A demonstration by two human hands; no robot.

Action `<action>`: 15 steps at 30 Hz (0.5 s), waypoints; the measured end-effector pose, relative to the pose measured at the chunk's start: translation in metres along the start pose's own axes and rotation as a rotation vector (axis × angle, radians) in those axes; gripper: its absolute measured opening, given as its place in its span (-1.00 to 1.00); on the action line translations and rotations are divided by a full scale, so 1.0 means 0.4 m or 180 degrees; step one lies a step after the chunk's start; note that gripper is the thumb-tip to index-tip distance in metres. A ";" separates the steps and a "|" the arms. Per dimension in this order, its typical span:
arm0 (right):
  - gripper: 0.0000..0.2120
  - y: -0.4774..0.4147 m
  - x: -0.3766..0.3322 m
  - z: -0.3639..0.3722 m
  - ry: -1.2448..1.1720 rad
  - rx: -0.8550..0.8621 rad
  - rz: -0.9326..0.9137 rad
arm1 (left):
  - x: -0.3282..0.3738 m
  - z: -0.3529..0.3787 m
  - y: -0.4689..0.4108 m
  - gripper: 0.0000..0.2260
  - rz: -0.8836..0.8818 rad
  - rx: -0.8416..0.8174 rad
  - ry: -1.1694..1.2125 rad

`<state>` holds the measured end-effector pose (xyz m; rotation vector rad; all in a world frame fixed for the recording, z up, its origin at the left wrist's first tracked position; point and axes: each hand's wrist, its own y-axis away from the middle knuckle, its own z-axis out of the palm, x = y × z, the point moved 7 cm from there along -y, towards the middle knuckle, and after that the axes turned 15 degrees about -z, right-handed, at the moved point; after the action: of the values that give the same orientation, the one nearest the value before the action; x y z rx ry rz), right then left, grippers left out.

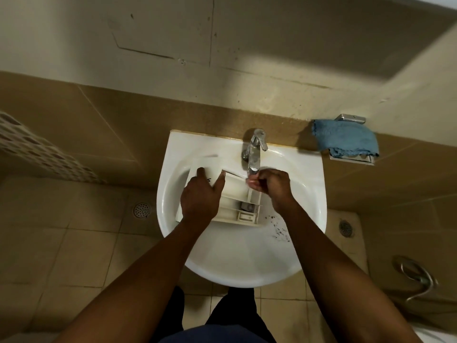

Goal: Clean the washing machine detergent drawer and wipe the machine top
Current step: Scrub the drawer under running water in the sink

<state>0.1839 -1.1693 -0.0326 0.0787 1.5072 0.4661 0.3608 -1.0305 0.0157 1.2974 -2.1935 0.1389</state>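
From the head camera, a white sink is fixed to a tan tiled wall, and the detergent drawer lies inside its basin, below the chrome tap. The drawer's open compartments face up.

The left hand lies over the left part of the drawer. Its thumb is spread to the right into a compartment and its fingers reach over the far panel, gripping the drawer.

The right hand is at the drawer's far right corner, just under the tap spout. Its fingers are curled inward, and I cannot tell whether they pinch the drawer's edge or hold nothing.

Dark specks dot the basin to the right of the drawer. A blue cloth is draped over a metal wall holder to the right of the sink.
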 end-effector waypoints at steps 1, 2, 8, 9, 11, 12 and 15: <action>-0.77 0.001 0.008 0.037 -0.0409 -0.0179 0.0361 | -0.001 -0.001 -0.002 -0.21 -0.0012 -0.0004 0.0010; -0.74 0.010 0.012 0.072 -0.0759 -0.0372 0.0649 | -0.002 -0.003 -0.003 -0.21 -0.0009 0.0017 0.0009; -0.62 0.013 0.019 0.135 -0.1760 -0.0047 0.1047 | -0.002 -0.010 0.002 -0.07 0.0029 0.0141 -0.0003; -0.62 0.014 0.025 0.128 -0.1611 -0.0046 0.1040 | -0.003 -0.009 0.001 -0.04 0.0028 0.0129 -0.0002; -0.64 0.030 0.039 0.108 -0.0921 -0.0182 0.0986 | -0.005 -0.008 0.001 -0.04 0.0020 0.0101 0.0043; -0.65 0.047 0.047 0.100 -0.0571 -0.0260 0.0950 | -0.005 -0.010 0.002 -0.09 0.0003 0.0080 0.0065; -0.67 0.111 0.076 0.109 -0.0015 -0.0523 0.0827 | -0.006 -0.010 0.002 -0.31 -0.0075 -0.0059 0.0100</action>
<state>0.2151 -1.1085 -0.0428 0.1475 1.4549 0.7960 0.3630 -1.0266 0.0178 1.3018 -2.1477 0.1286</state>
